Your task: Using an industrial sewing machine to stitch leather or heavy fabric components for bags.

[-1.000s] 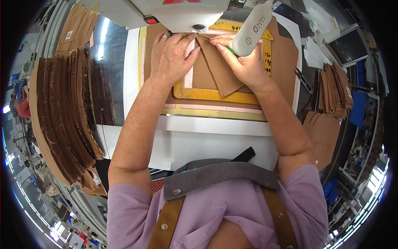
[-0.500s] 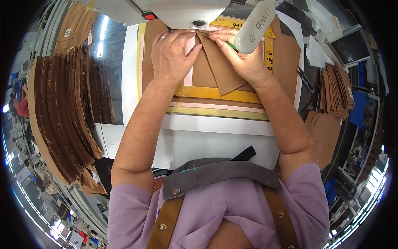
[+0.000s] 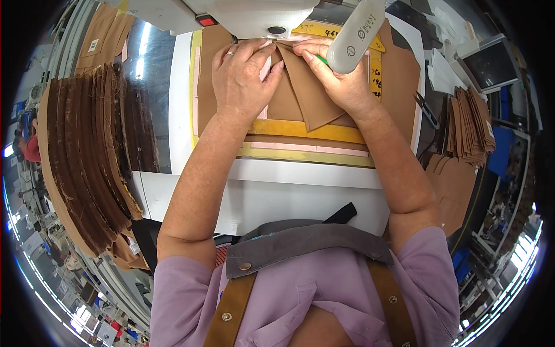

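White machine head (image 3: 248, 18) above brown cloth (image 3: 399, 81), a yellow frame (image 3: 312, 129) and a folded brown flap (image 3: 312, 101).
The flap lies between the hands, its narrow end under the head: positioning that fold seems the step in hand, and the next move likely calls for steady, flat pressure. The left hand (image 3: 244, 78) rests thumb apart, beside it; the right hand (image 3: 342, 81) appears to pinch its upper edge, near a small green thing (image 3: 323, 59).

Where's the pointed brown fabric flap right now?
Head view, upper centre: the brown flap lies between left hand and right hand, its tip over the flat yellow frame's lower bar.
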Demonstrator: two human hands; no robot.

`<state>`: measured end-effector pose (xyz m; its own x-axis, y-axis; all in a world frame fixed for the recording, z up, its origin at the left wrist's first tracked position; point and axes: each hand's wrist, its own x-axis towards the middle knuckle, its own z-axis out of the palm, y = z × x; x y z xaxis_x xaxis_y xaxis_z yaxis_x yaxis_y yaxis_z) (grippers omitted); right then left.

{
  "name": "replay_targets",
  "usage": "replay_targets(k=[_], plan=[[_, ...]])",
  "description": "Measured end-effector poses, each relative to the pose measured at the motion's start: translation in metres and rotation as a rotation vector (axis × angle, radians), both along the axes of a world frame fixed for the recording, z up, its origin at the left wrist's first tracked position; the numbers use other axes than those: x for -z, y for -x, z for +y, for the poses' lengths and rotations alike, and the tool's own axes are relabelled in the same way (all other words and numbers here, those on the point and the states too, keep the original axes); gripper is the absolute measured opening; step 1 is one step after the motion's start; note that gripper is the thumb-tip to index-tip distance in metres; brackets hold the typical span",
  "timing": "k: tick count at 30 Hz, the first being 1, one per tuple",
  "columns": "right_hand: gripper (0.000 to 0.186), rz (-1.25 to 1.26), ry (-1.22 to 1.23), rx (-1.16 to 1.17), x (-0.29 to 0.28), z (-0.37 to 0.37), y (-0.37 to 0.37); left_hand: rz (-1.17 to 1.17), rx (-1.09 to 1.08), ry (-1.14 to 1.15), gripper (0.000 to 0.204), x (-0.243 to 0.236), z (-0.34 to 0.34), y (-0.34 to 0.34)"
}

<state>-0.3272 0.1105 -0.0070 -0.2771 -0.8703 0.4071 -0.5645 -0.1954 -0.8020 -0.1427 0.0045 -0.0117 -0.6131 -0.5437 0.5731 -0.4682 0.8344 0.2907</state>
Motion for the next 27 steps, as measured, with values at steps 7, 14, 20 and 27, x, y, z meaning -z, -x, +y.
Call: replay_targets(k=[7,14,20,27], plan=[[0.011,-0.053,0.1,-0.017,0.0063,-0.0026,0.001,0.0,0.011,0.007,0.03,0.0009,0.0,-0.0012],[0.012,-0.043,0.079,-0.023,0.0074,-0.0033,0.0012,-0.012,0.012,0.001,0.032,-0.0012,0.001,-0.0015],[0.013,-0.047,0.075,-0.02,0.0078,-0.0035,0.0019,-0.014,0.011,0.007,0.032,-0.0011,0.0014,-0.0006],[0.014,-0.085,-0.016,-0.003,0.0045,-0.0023,0.0006,-0.048,0.0,-0.026,0.032,-0.0031,0.0021,-0.0009]])
